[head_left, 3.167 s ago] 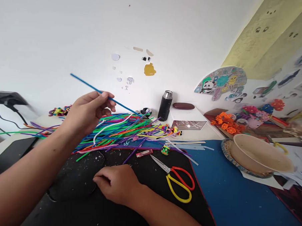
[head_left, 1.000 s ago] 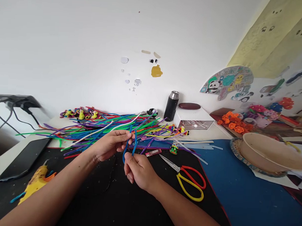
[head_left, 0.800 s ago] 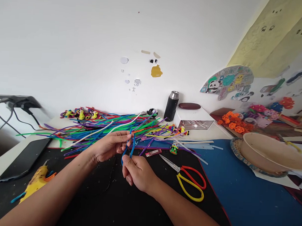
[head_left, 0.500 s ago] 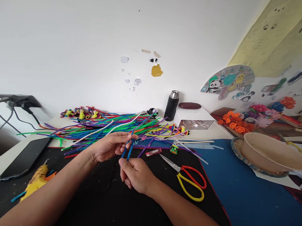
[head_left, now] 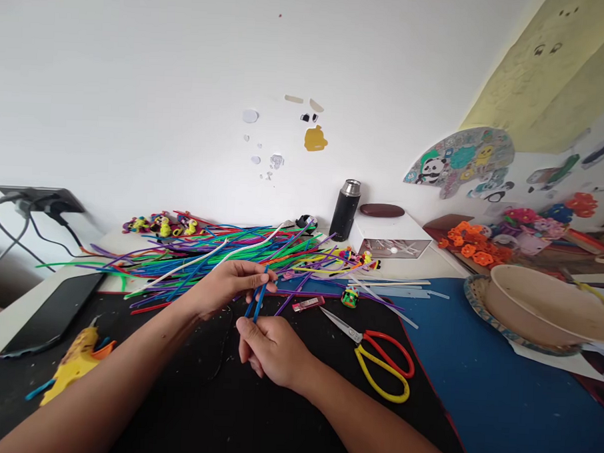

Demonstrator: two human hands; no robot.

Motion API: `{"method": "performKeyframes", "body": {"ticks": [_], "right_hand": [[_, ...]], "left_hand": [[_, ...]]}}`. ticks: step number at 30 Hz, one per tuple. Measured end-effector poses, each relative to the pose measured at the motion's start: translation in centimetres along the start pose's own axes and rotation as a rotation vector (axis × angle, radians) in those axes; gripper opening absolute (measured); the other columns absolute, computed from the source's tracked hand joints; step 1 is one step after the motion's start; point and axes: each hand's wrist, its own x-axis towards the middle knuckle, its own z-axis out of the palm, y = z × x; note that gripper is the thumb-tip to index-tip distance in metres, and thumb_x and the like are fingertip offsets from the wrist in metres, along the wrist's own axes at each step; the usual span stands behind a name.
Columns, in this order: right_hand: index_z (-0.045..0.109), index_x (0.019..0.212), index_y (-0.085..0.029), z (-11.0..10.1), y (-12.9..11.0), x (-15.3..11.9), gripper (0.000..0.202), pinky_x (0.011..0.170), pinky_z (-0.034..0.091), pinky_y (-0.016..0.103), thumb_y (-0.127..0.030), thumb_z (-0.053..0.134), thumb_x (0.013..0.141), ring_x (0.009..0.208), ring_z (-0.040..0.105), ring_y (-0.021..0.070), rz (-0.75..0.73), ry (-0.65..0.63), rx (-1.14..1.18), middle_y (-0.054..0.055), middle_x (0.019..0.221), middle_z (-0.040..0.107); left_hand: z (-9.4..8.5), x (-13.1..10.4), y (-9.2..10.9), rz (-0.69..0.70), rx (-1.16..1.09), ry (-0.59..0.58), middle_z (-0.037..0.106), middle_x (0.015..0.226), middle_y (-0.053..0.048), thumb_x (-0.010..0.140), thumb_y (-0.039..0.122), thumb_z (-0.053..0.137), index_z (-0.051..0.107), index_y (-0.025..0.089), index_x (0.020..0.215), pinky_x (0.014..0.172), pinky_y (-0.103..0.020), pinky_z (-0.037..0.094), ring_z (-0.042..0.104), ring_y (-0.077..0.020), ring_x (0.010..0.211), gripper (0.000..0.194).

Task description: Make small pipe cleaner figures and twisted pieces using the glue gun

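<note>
A blue pipe cleaner (head_left: 260, 303) is stretched between my two hands above the black mat, with two strands side by side. My left hand (head_left: 237, 285) pinches its upper end between thumb and fingertips. Lower down, my right hand (head_left: 271, 349) is closed round the other end, with the fingers curled and the thumb on top. Behind my left hand spreads a heap of pipe cleaners (head_left: 190, 262) in green, blue, purple, white and red. Scissors (head_left: 362, 336) with one red and one yellow handle lie to the right of my right hand.
A yellow glue gun (head_left: 76, 363) and a black phone (head_left: 52, 316) lie at left. A small red-and-white packet (head_left: 308, 304) and a green figure (head_left: 349, 297) sit near the scissors. Behind stand a black flask (head_left: 344, 214) and a white box (head_left: 391, 237). A bowl (head_left: 543, 310) is at right.
Both hands stay nearly in place, still holding the blue pipe cleaner. The strands between them look slightly straighter and closer together. The view has shifted a little.
</note>
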Motion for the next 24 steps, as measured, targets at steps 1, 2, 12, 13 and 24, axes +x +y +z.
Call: {"method": "performKeyframes", "body": {"ticks": [1, 2, 12, 13, 24], "right_hand": [[0.058, 0.065, -0.019, 0.0, -0.1, 0.0, 0.074, 0.050, 0.037, 0.024, -0.086, 0.044, 0.093, 0.041, 0.045, 0.0100, -0.001, 0.009, 0.012, -0.005, 0.046, 0.046], [0.058, 0.066, -0.019, -0.1, -0.1, 0.1, 0.074, 0.049, 0.037, 0.024, -0.086, 0.045, 0.093, 0.041, 0.045, 0.0098, 0.000, 0.020, 0.028, -0.005, 0.045, 0.045], [0.068, 0.089, -0.016, -0.8, -0.3, 1.0, 0.066, 0.041, 0.031, 0.023, -0.081, 0.057, 0.091, 0.037, 0.043, 0.0087, -0.018, 0.176, 0.269, -0.006, 0.050, 0.050], [0.068, 0.091, -0.016, -0.8, -0.4, 1.0, 0.065, 0.041, 0.030, 0.023, -0.080, 0.058, 0.090, 0.037, 0.042, 0.0085, -0.030, 0.196, 0.269, -0.007, 0.050, 0.050], [0.077, 0.098, -0.014, -0.9, -1.1, 0.5, 0.063, 0.043, 0.028, 0.023, -0.074, 0.056, 0.096, 0.038, 0.037, 0.0070, -0.134, 0.277, 0.237, -0.007, 0.049, 0.046]], "left_hand": [[-0.1, 0.1, -0.1, 0.017, -0.039, 0.039, 0.081, 0.091, -0.011, 0.068, 0.054, 0.094, 0.084, 0.017, 0.086, 0.055, -0.023, 0.046, 0.061, -0.0140, 0.064, 0.042], [-0.2, 0.2, -0.1, 0.035, -0.074, 0.075, 0.081, 0.090, -0.011, 0.066, 0.052, 0.095, 0.083, 0.017, 0.083, 0.054, -0.022, 0.046, 0.061, -0.0134, 0.064, 0.041], [-0.2, -0.9, 1.7, 0.297, 0.084, 0.324, 0.070, 0.066, -0.002, 0.069, 0.049, 0.094, 0.078, 0.017, 0.078, 0.053, -0.024, 0.048, 0.059, -0.0138, 0.058, 0.037], [-0.2, -1.0, 1.8, 0.303, 0.114, 0.334, 0.069, 0.064, -0.001, 0.069, 0.051, 0.093, 0.078, 0.017, 0.079, 0.053, -0.024, 0.048, 0.059, -0.0142, 0.057, 0.038], [-0.9, -1.0, 1.2, 0.276, 0.235, 0.258, 0.074, 0.074, -0.003, 0.074, 0.052, 0.089, 0.079, 0.019, 0.085, 0.054, -0.025, 0.050, 0.060, -0.0147, 0.058, 0.037]]}}
